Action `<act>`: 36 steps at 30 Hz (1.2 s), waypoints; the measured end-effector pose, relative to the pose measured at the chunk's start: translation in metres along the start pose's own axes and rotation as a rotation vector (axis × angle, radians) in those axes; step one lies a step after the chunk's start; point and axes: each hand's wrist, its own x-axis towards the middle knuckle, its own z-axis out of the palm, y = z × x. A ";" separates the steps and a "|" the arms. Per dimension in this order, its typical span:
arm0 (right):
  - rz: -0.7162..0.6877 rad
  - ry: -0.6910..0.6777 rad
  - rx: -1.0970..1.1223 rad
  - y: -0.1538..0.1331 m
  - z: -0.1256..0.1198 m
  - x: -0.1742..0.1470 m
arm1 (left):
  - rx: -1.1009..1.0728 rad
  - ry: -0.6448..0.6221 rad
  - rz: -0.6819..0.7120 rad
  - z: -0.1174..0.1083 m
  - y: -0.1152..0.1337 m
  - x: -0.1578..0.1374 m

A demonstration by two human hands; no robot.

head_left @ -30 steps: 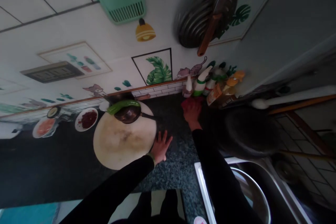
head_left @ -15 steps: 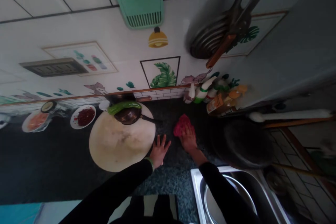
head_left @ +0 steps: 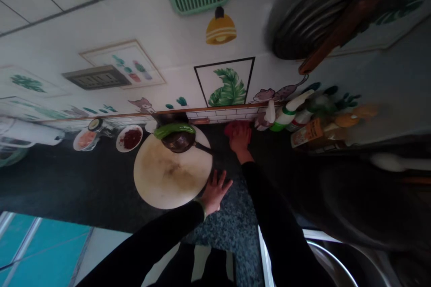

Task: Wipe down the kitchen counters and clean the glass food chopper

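Observation:
My right hand presses a pink cloth against the dark countertop near the tiled wall, its fingers lying over the cloth. Beside the round cutting board, my left hand rests on the counter with fingers spread and nothing in them. On the board's far side sits a small dark ladle or pan, its handle pointing right. Long green peppers lie across the top of it. Behind them, a dark cleaver-like blade with a wooden handle is partly hidden.
Left of the board stand a bowl of dark red food, a bowl of orange food and a glass jar. Spray bottles and an orange-labelled carton line the wall at right. A large dark pan and the sink lie nearer.
My right hand has pushed the pink cloth away from me, up to the wall. My left hand stays by the board. The view has shifted left and closer to the counter.

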 end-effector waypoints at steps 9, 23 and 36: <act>-0.445 0.007 0.007 0.090 -0.021 -0.103 | -0.021 0.010 0.015 0.005 -0.004 0.003; -0.801 -0.253 0.068 -0.048 0.040 0.048 | -0.114 0.088 0.063 0.014 -0.001 -0.001; -0.747 -0.270 -0.044 -0.010 0.021 0.013 | -0.118 0.065 0.051 0.007 -0.002 -0.004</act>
